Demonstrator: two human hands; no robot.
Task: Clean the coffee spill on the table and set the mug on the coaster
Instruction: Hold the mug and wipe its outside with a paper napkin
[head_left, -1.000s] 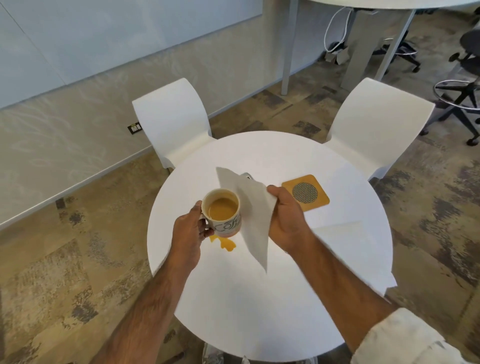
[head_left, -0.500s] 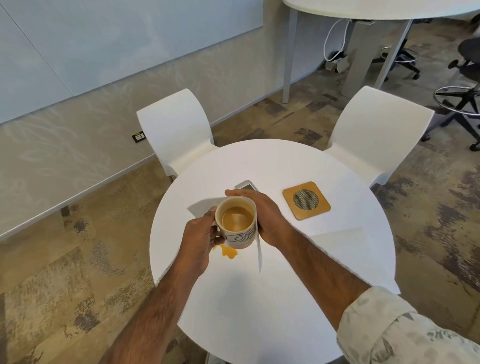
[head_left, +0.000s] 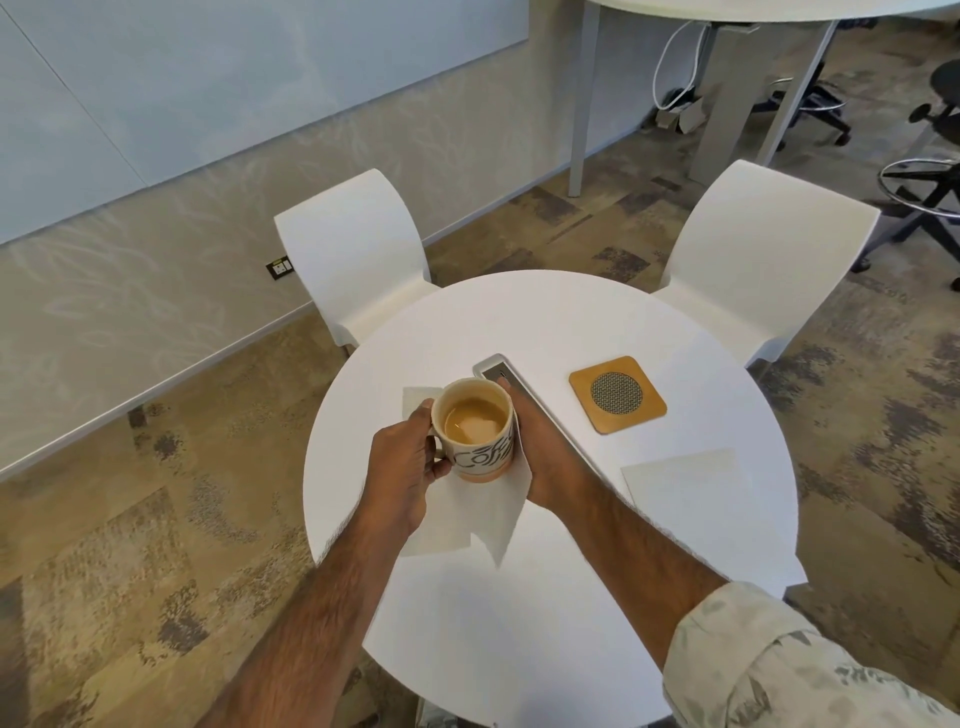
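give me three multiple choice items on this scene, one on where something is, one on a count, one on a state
1. Where is the square wooden coaster with the round mesh centre?
A. under the mug
B. on the round white table, right of the mug
C. on a chair

2. How many white moulded chairs stand at the table?
A. one
B. two
C. four

3. What is the state of the cream ceramic mug lettered "Coffee"?
A. empty and tipped over
B. upright on the coaster
C. upright, holding coffee, gripped at the handle by the left hand

Answers: B, the coaster lies bare on the tabletop, apart from the mug. B, one chair at far left and another at far right. C, brown liquid shows inside, and the right hand presses a white paper napkin beside it.
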